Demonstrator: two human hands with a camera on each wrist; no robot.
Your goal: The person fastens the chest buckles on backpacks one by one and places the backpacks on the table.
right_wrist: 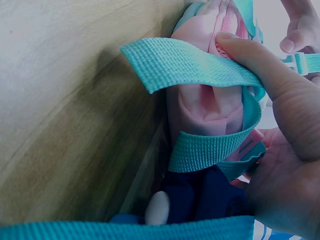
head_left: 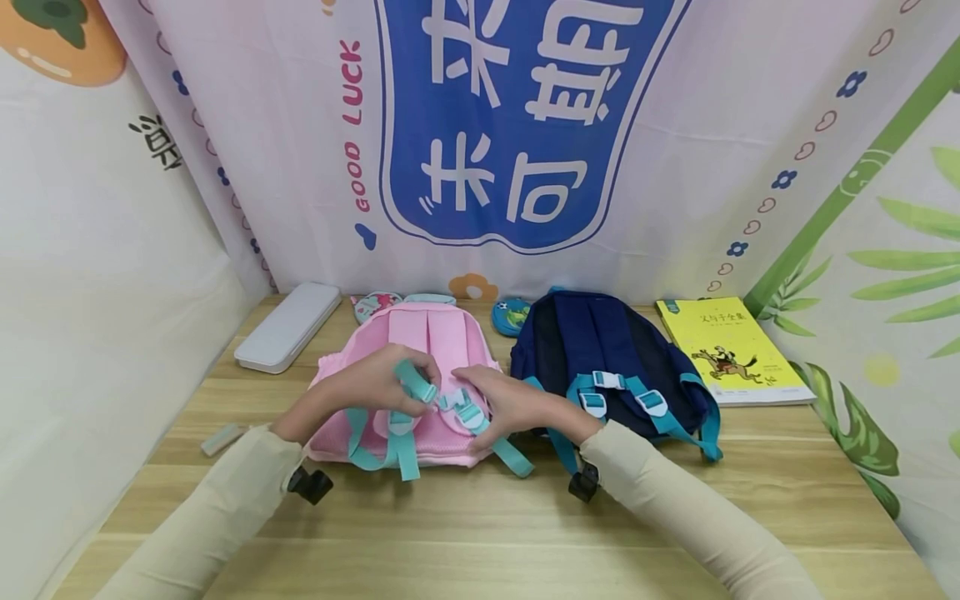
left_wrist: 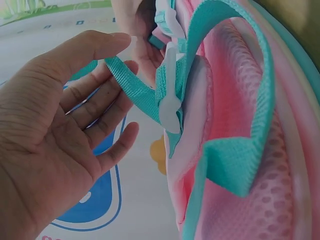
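A pink backpack [head_left: 450, 333] lies on the table, its padded straps up and teal webbing across it. My left hand [head_left: 382, 379] pinches a teal strap [left_wrist: 132, 85] between thumb and index finger, a whitish buckle piece showing at the fingertips; the other fingers are spread. Over the bag's right side, my right hand [head_left: 513, 404] grips its edge, the thumb [right_wrist: 240, 47] pressing on the pink fabric and the fingers partly hidden behind a loop of webbing. A white buckle [head_left: 455, 400] sits between the two hands. One loose teal strap end [right_wrist: 185, 65] hangs beside the right thumb.
A navy backpack [head_left: 543, 342] with teal straps stands close on the right. Beyond it lies a yellow book [head_left: 697, 321]. At the back are a grey case [head_left: 288, 329] and small round pouches [head_left: 510, 317]; a small pale bar [head_left: 222, 439] lies left. Printed cloth walls enclose the table.
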